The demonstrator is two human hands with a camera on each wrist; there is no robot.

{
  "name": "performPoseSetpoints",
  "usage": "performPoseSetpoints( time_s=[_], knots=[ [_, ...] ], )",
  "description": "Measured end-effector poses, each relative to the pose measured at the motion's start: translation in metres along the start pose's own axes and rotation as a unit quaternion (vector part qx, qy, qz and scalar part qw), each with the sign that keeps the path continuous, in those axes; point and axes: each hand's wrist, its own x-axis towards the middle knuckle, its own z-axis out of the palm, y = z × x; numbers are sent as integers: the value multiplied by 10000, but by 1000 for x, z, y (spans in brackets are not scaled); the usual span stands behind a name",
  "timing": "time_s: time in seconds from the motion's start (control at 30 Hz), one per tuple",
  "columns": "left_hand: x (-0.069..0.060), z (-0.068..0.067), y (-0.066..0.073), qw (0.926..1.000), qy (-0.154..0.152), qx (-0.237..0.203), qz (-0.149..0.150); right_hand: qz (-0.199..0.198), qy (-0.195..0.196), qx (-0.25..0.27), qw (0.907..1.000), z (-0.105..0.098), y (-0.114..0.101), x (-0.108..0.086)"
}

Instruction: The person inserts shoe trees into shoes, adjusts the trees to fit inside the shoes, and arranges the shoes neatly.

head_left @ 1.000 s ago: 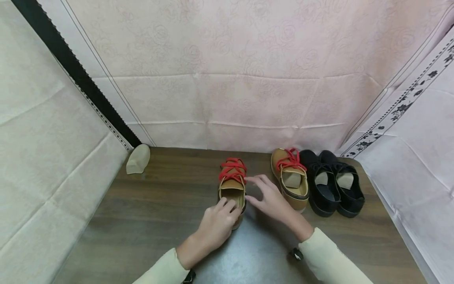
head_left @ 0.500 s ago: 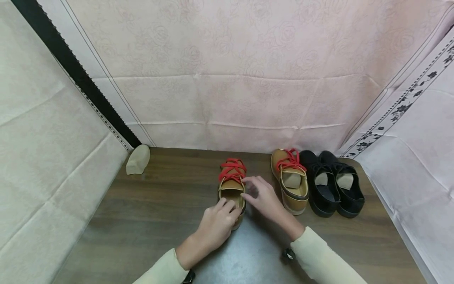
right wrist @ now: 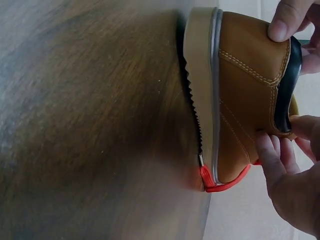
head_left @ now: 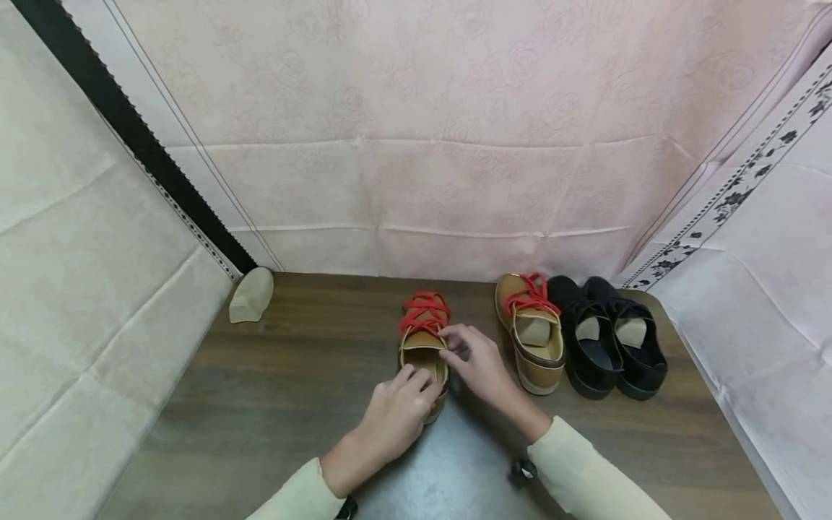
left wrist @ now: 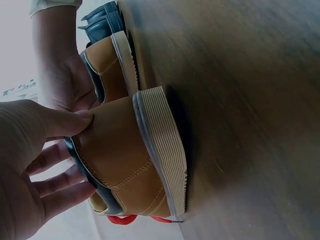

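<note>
A tan leather shoe (head_left: 425,354) with red laces stands upright on the wooden surface, toe facing the back. My left hand (head_left: 398,412) grips its heel collar; in the left wrist view the thumb (left wrist: 75,121) presses the outside of the heel. At the shoe's right side, my right hand (head_left: 477,365) pinches the collar edge near the laces, its fingers (right wrist: 272,157) against the outer side. The matching tan shoe (head_left: 529,328) stands to the right, with a pale insert inside.
A pair of black shoes (head_left: 614,339), also with pale inserts, stands right beside the second tan shoe. One loose pale shoe insert (head_left: 252,295) lies at the back left corner. Patterned cloth walls (head_left: 416,180) border the wooden surface (head_left: 292,383) at the back and sides.
My right hand has moved slightly left, and its thumb and fingers have drawn in on the shoe's collar edge. The left hand has stayed at the heel.
</note>
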Motion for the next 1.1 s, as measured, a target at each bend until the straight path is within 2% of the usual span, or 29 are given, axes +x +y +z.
performPoseSetpoints(
  time_s=[0.2, 0.4, 0.57, 0.8, 1.1],
  knots=[
    [1, -2, -1, 10000, -11, 34, 26, -32, 55, 24, 10000, 2, -1, 0],
    [2, -9, -5, 9997, -137, -220, -14, -205, 138, 33, 9997, 2, 0, 0],
    [2, -15, -13, 9988, -177, -457, -86, -138, 45, 14, 9999, 1, 0, 1],
    [0, -24, -26, 9981, 165, -567, -170, -43, -106, 46, 9999, 0, 1, 1],
    [0, -34, -51, 9955, 547, -702, -321, -65, -27, 149, 9999, -2, 1, 1]
  ],
)
